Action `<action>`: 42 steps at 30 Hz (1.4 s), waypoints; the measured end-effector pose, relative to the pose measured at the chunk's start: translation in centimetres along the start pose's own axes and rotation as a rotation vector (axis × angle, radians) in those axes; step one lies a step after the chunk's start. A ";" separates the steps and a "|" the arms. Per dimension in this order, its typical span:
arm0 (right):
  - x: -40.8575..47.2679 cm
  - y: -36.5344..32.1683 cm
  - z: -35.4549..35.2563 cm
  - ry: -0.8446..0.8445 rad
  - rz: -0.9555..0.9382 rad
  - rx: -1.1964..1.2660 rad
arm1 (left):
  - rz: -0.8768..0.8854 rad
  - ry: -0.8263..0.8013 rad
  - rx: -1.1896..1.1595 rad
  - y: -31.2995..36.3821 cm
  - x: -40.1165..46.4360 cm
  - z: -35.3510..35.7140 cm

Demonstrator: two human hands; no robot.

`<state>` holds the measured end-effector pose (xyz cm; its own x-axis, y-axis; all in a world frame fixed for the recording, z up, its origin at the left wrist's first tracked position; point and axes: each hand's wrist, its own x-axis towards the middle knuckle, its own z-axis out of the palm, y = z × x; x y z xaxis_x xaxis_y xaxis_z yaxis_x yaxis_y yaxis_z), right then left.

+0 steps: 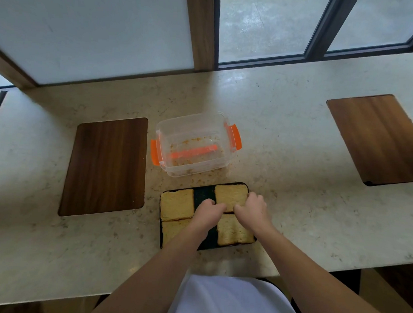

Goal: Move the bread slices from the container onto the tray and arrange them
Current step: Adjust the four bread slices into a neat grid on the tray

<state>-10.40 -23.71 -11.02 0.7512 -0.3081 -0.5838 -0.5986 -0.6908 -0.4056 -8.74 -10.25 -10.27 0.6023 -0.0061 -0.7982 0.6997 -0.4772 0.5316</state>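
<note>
Both hands, the left hand and right hand, pinch the near edge of the far-right bread slice, probably to square it on the dark tray. Three other slices lie on the tray, and the clear container behind holds only crumbs.

four toast slices on dark tray, container empty

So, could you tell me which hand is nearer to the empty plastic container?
The right. The right hand lies on the far-right bread slice, nearer the container; the left hand sits slightly farther back over the tray.
</note>
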 end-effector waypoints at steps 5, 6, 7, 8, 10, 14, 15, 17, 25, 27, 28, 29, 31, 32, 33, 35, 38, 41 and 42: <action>-0.3 -0.3 0.8 -0.019 -0.040 0.032 | 0.013 0.007 -0.053 -0.1 -0.3 -0.3; -0.3 -0.3 0.8 -0.024 -0.042 0.034 | 0.012 0.009 -0.060 -0.2 -0.3 -0.4; -0.3 -0.2 0.7 -0.025 -0.040 0.039 | 0.013 0.005 -0.062 -0.3 -0.2 -0.4; -0.3 -0.1 0.7 -0.020 -0.037 0.043 | 0.012 -0.001 -0.056 -0.5 -0.2 -0.4; -0.4 0.3 0.6 -0.007 -0.030 0.038 | 0.006 -0.010 -0.039 -0.6 -0.2 -0.3; -0.8 0.9 1.0 -0.033 -0.030 0.012 | 0.009 0.003 -0.036 -0.7 -0.4 -0.1; -1.0 0.8 1.0 -0.029 -0.032 -0.002 | 0.011 0.004 -0.041 -0.7 -0.4 0.0; -1.6 0.4 1.0 0.028 -0.070 -0.086 | 0.039 0.016 -0.019 -0.9 -0.6 -0.3; -3.2 -5.0 4.1 -0.126 -0.327 0.071 | 0.009 0.363 0.023 -4.5 -1.4 -7.5; -3.2 -6.3 5.4 -0.230 -0.267 0.142 | -0.028 0.360 -0.020 -4.8 -1.7 -8.8; -3.0 -6.8 6.0 -0.269 -0.238 0.152 | -0.036 0.355 -0.039 -4.9 -1.7 -9.2; -2.9 -7.1 6.4 -0.300 -0.211 0.149 | -0.039 0.339 -0.062 -4.8 -1.9 -9.5; -2.6 -7.5 7.0 -0.331 -0.165 0.135 | -0.041 0.334 -0.085 -5.1 -1.9 -9.8; -2.5 -7.7 7.2 -0.330 -0.152 0.132 | -0.030 0.339 -0.097 -5.1 -2.0 -9.8; -2.3 -7.8 7.3 -0.324 -0.145 0.131 | -0.018 0.341 -0.100 -5.0 -2.1 -9.9; -2.1 -8.1 7.5 -0.324 -0.138 0.132 | -0.009 0.344 -0.100 -4.8 -2.5 -9.9; -2.0 -8.5 7.8 -0.347 -0.120 0.140 | -0.018 0.340 -0.089 -4.6 -2.9 -10.0; -2.0 -8.7 8.1 -0.340 -0.106 0.128 | -0.026 0.311 -0.072 -5.0 -2.7 -10.1; -1.9 -8.7 8.1 -0.335 -0.103 0.132 | -0.015 0.314 -0.064 -5.1 -2.6 -10.1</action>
<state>-8.90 -11.79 -12.07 0.6896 0.0049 -0.7242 -0.5717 -0.6102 -0.5485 -10.02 1.06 -8.06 0.6735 0.2773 -0.6852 0.7266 -0.4184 0.5450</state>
